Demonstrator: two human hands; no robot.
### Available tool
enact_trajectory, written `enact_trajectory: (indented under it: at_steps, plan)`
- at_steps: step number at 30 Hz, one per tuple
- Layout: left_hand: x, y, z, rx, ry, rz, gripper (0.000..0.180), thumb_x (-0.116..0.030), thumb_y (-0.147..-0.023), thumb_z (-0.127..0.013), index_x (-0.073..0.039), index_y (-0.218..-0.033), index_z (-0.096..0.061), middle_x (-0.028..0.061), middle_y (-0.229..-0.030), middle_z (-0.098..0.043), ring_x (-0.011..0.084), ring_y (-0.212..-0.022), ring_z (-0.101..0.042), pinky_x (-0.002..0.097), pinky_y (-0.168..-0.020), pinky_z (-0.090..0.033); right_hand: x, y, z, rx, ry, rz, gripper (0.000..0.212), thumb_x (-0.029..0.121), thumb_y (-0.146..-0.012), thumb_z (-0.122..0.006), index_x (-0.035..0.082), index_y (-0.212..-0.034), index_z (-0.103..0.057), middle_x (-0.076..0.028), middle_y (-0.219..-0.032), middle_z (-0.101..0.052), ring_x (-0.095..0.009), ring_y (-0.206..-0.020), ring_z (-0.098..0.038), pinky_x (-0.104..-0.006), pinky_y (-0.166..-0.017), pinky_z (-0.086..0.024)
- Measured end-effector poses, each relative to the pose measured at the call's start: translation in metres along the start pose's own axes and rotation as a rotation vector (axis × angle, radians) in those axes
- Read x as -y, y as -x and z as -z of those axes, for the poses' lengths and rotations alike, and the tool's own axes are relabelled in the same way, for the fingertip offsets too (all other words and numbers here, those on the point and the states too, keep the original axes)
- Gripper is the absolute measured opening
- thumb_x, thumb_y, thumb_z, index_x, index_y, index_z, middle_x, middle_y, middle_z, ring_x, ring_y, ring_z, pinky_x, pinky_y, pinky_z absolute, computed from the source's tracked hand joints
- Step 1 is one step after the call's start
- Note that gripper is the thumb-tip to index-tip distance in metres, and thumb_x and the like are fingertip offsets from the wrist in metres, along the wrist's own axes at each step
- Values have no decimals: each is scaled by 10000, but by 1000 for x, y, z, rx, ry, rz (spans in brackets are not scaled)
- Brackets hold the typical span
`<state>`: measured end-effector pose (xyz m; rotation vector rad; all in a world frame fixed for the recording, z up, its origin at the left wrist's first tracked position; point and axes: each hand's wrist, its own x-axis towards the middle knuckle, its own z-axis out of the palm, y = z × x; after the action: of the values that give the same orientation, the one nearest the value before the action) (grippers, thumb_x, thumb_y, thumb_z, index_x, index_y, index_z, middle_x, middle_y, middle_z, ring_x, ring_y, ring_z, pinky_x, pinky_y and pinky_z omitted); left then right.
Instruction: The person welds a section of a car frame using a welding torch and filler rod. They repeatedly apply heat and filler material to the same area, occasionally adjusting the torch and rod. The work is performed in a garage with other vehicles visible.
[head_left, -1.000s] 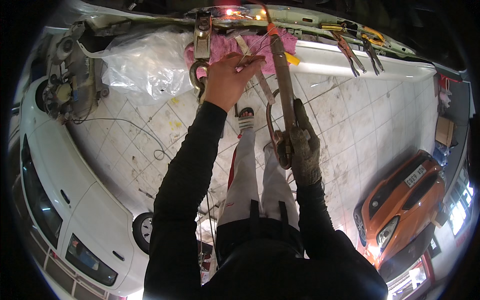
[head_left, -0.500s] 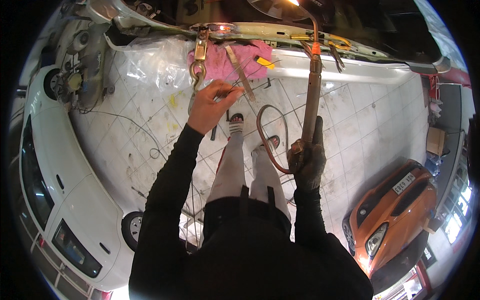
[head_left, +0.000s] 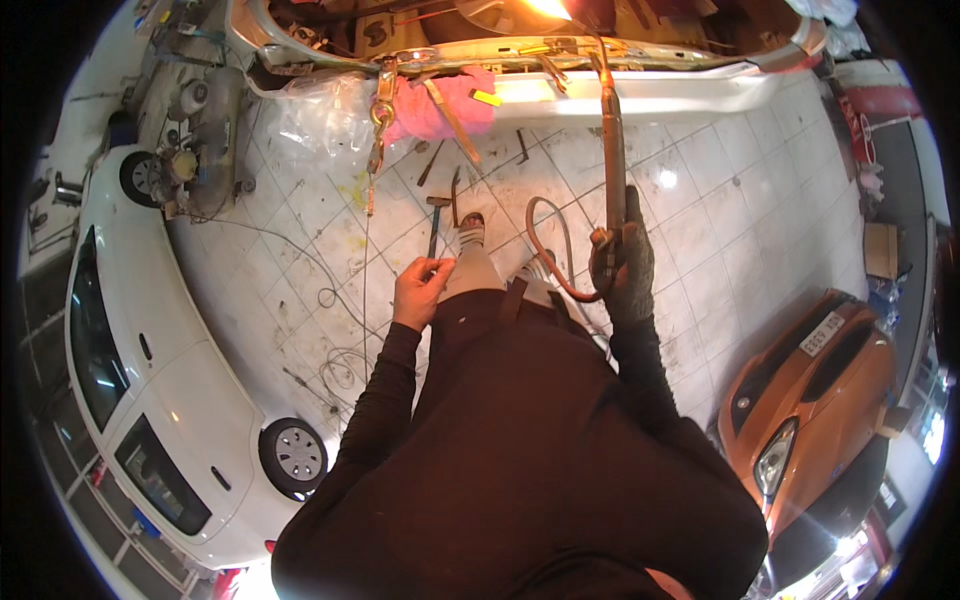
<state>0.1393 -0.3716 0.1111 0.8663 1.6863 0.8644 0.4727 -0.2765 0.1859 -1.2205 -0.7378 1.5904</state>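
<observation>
My right hand (head_left: 628, 275), in a dark glove, grips the handle of a gas torch (head_left: 612, 150). The torch points away from me over the car body, and a bright orange flame (head_left: 548, 8) burns at its tip. A brown hose (head_left: 532, 225) loops from its handle end. My bare left hand (head_left: 420, 292) is in front of my body, its thumb and fingers pinched together. Whatever they may hold is too small to make out. Just beyond it a hammer (head_left: 434, 220) lies on the tiled floor.
A metal clamp with a hook (head_left: 381, 112) pulls on the car's edge, a cable running down from it. A pink cloth (head_left: 410, 108), metal strip (head_left: 452, 122) and plastic sheet (head_left: 320, 120) lie by the white bumper (head_left: 690, 95). A white car (head_left: 170, 380) and orange car (head_left: 810, 390) flank me.
My left hand has drawn back from near the hook toward my body. The torch has shifted slightly left, and its flame shows larger and brighter. The view has moved, showing more floor tools.
</observation>
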Motion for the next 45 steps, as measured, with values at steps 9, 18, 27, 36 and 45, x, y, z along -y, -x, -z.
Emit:
enact_trajectory:
  at_steps: [9, 18, 27, 36, 45]
  plan:
    - [-27, -1, 29, -267, -71, -111, 301, -280, -977, -788, -4, -1094, -761, 29, -930, -747, 92, -721, -633, 251, -690, -523, 12, 0, 8, -1, -136, -36, 723, 517, -1054, -586, 191, -1656, -352, -40, -920, -652, -39, -630, -541, -185, -502, -416]
    - [-16, -27, 59, -409, -13, -27, 317, -295, -981, -787, 1, -1088, -751, 13, -889, -721, 87, -725, -630, 251, -691, -508, -3, -25, -30, -18, -91, -106, 732, 527, -1054, -583, 186, -1656, -344, -43, -938, -667, -39, -643, -566, -181, -524, -446]
    - [-30, -111, 76, -295, 117, -74, 233, -211, -1023, -733, 7, -1107, -746, 34, -970, -727, 88, -782, -644, 255, -744, -545, -29, -96, -97, -77, 108, -56, 656, 459, -1098, -502, 72, -1614, -385, -33, -911, -686, -49, -679, -578, -209, -567, -470]
    - [-26, -173, 82, -171, 72, -140, 206, -164, -992, -751, 17, -1090, -741, 38, -907, -732, 99, -758, -620, 277, -746, -526, -33, -130, -150, -143, 30, -146, 803, 527, -1052, -576, 141, -1681, -259, -29, -880, -666, -56, -552, -511, -221, -471, -410]
    - [-27, -181, 84, -116, -73, -123, 200, -168, -978, -743, -9, -1098, -756, 78, -931, -727, 167, -767, -652, 325, -759, -543, -39, -134, -148, -205, 428, -85, 770, 512, -1065, -555, 143, -1677, -269, -20, -879, -649, -63, -574, -522, -206, -493, -411]
